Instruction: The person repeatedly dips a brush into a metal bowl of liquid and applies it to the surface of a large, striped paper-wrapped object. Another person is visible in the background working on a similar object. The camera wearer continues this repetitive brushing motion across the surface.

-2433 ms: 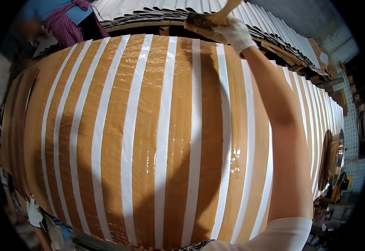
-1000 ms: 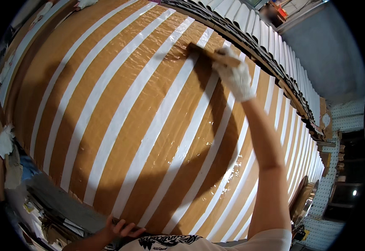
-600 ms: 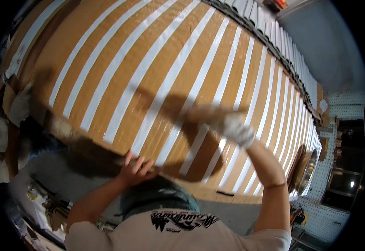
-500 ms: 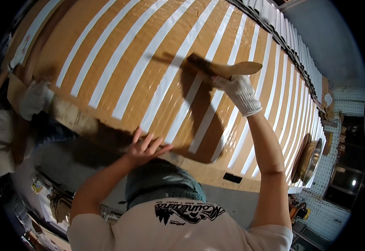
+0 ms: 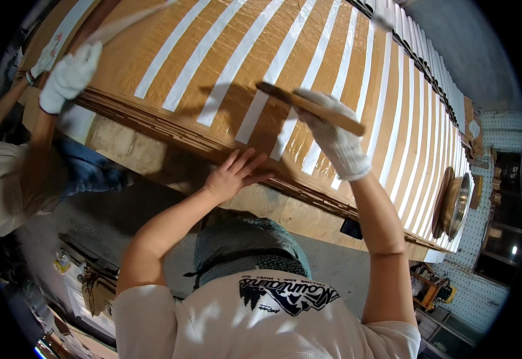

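Brush (image 5: 297, 102) with a pale wooden handle is gripped in the right hand (image 5: 337, 142), on which a white knitted glove is worn; the fingers are curled round the handle. It is held over the near part of a brown sheet (image 5: 264, 57) crossed by white strips, its darker end directed to the upper left and its handle end to the lower right (whether the surface is touched by the bristles cannot be told, since the tool is seen nearly edge-on). A shadow is cast on the sheet to the left of the tool.

The left hand (image 5: 234, 175) is bare, and its fingers are spread and unclenched, laid on the near edge of the layered stack (image 5: 153, 124). Under these layers a wooden board (image 5: 129, 146) is seen.

At the upper left, a white-gloved hand (image 5: 72, 75) of a co-worker is raised beside the sheet, where a pale, blurred streak is seen; its grip cannot be told. Toward the right end of the striped surface a metal basin (image 5: 459, 206) is placed, well apart from both of the person's own hands.
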`<state>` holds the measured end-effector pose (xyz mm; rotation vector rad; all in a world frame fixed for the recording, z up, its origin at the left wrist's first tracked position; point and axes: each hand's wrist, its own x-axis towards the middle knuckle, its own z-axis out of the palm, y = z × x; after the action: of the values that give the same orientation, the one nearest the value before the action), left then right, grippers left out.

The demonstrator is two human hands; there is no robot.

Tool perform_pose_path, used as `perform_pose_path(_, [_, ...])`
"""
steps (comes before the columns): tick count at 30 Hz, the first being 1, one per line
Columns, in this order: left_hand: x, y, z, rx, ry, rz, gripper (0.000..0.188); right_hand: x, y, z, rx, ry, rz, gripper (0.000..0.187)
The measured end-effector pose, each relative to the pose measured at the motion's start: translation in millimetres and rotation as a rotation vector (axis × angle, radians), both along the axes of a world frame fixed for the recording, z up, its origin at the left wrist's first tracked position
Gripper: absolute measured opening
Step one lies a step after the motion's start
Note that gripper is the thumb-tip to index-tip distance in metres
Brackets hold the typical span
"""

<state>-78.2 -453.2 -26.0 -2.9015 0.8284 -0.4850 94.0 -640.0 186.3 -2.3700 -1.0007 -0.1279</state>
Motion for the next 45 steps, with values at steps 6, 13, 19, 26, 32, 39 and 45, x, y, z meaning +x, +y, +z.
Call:
perform_pose_path(6, [6, 10, 41, -0.483, 0.304, -0.122, 0.074, -52, 10, -44, -0.31, -0.096, -0.165, 0.039])
perform_pose_path(13, [-6, 34, 68, -0.522, 0.185, -0.199, 0.06, -35, -38, -34, 0.034, 0.134, -0.11, 0.028])
perform_pose_path(19, [20, 66, 105, -0.498, -0.091, 0.102, 0.052, -86, -39, -57, -0.193, -0.229, -0.22, 0.046])
perform_pose_path(26, [23, 72, 99, -0.344, -0.02, 0.063, 0.056, -67, -86, -45, 0.229, 0.194, -0.144, 0.033])
perform_pose_path(32, [21, 72, 90, -0.297, -0.03, 0.05, 0.059, -99, -112, -53, -0.189, -0.176, -0.12, 0.033])
perform_pose_path(39, [18, 72, 82, -0.274, -0.039, 0.069, 0.063, -87, -126, -43, 0.075, 0.223, -0.297, 0.034])
perform_pose_path(45, [20, 72, 81, -0.311, -0.066, 0.078, 0.057, -57, -137, 14, 0.108, 0.733, -0.413, 0.036])
